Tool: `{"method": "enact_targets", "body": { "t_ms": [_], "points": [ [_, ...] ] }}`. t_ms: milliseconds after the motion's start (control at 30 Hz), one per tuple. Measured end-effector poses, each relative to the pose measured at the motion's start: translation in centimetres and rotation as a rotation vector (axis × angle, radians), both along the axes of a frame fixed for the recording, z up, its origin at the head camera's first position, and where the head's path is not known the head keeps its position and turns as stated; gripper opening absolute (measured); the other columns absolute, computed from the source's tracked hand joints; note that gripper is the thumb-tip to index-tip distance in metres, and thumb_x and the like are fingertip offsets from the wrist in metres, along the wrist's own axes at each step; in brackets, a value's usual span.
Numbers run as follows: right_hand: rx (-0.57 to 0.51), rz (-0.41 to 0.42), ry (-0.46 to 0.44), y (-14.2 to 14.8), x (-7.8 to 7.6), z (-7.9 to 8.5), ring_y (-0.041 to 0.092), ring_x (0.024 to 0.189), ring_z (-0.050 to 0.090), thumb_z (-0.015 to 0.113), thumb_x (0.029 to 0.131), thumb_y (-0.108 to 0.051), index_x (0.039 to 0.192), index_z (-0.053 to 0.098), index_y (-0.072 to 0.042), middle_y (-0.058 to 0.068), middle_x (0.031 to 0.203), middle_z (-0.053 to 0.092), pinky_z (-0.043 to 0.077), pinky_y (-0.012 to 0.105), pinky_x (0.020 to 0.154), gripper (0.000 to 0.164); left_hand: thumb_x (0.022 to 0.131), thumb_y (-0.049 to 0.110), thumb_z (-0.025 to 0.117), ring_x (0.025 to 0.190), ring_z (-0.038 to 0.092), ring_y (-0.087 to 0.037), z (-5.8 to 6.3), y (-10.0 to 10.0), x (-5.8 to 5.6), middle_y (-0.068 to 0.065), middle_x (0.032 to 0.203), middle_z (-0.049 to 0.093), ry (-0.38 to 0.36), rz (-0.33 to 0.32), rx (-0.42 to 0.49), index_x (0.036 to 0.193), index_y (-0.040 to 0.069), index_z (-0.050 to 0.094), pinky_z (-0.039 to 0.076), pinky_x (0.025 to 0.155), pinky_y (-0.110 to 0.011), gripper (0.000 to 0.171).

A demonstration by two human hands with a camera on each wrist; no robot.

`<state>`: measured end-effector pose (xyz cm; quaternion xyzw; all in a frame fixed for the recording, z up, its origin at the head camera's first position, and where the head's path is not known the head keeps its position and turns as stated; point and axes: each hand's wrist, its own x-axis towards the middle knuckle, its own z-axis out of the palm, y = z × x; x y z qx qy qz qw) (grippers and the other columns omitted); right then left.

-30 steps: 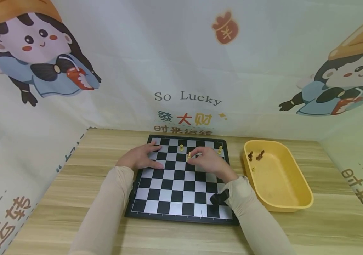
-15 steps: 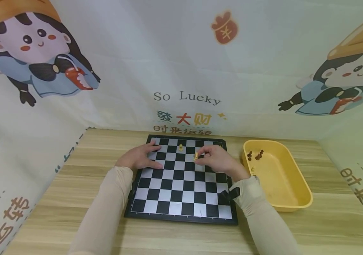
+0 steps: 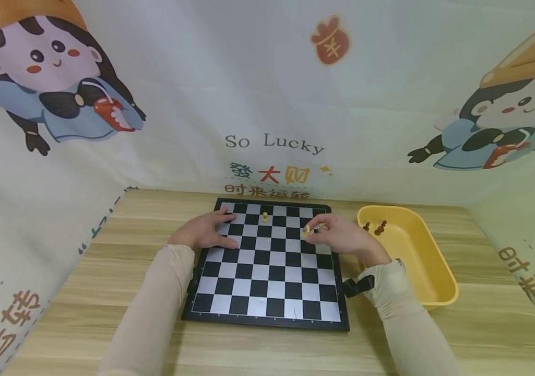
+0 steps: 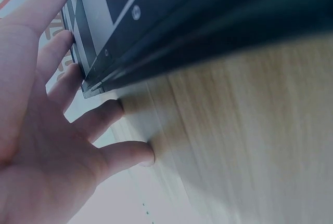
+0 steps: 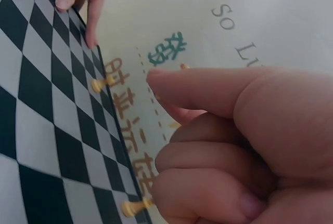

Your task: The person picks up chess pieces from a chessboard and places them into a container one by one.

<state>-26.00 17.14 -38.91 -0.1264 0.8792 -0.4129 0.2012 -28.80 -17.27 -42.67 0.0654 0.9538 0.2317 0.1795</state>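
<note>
My right hand (image 3: 337, 236) pinches a small yellow chess piece (image 3: 307, 231) between thumb and fingertips, over the right side of the black-and-white chessboard (image 3: 267, 324). In the right wrist view the thumb hides most of that piece. My left hand (image 3: 203, 231) rests spread on the board's left edge; in the left wrist view its fingers (image 4: 132, 154) are spread, two of them beside the board over the wooden table. One yellow pawn (image 3: 264, 216) stands near the board's far edge. Another yellow piece (image 5: 136, 207) stands at the far right, mostly behind my right hand in the head view.
Right of the board sits a yellow plastic tub (image 3: 441, 261) with dark brown chess pieces (image 3: 380, 227) lying inside; my right forearm overlaps its near left side. A printed cloth (image 3: 267, 104) hangs behind the wooden table (image 3: 121, 271).
My right hand has moved to the right across the board with the chess piece, now partly covering the far-right piece and the tub. The left hand stays where it was.
</note>
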Motion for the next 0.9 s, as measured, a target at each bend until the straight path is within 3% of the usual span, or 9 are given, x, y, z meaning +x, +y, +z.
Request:
{"method": "enact_targets", "body": {
  "t_ms": [333, 533, 900],
  "points": [
    [0.019, 0.018, 0.048, 2.4, 0.2, 1.1, 0.014, 0.059, 0.038, 0.071, 0.095, -0.025, 0.116, 0.069, -0.01, -0.003, 0.069, 0.04, 0.031, 0.024, 0.054, 0.026, 0.079, 0.054, 0.083, 0.16, 0.014, -0.038, -0.1, -0.1, -0.1, 0.0, 0.174, 0.014, -0.009, 0.006, 0.003, 0.159, 0.027, 0.038, 0.022, 0.128, -0.059, 0.095],
    [0.007, -0.007, 0.027, 4.0, 0.1, 1.9, 0.011, 0.048, 0.032, 0.069, 0.096, -0.027, 0.119, 0.067, -0.009, -0.006, 0.062, 0.036, 0.028, 0.022, 0.047, 0.03, 0.079, 0.054, 0.083, 0.16, 0.014, -0.038, 0.0, -0.1, 0.0, 0.0, 0.174, 0.014, -0.006, 0.006, 0.002, 0.159, 0.027, 0.038, 0.023, 0.127, -0.059, 0.095],
    [-0.018, -0.061, 0.022, 6.8, 0.1, 2.9, 0.007, 0.046, 0.034, 0.072, 0.095, -0.029, 0.117, 0.065, -0.005, -0.009, 0.059, 0.039, 0.03, 0.021, 0.046, 0.033, 0.079, 0.054, 0.083, 0.16, 0.014, -0.037, -0.1, -0.1, 0.0, 0.0, 0.174, 0.014, 0.007, 0.001, 0.004, 0.159, 0.026, 0.039, 0.023, 0.128, -0.059, 0.095]
  ]
}}
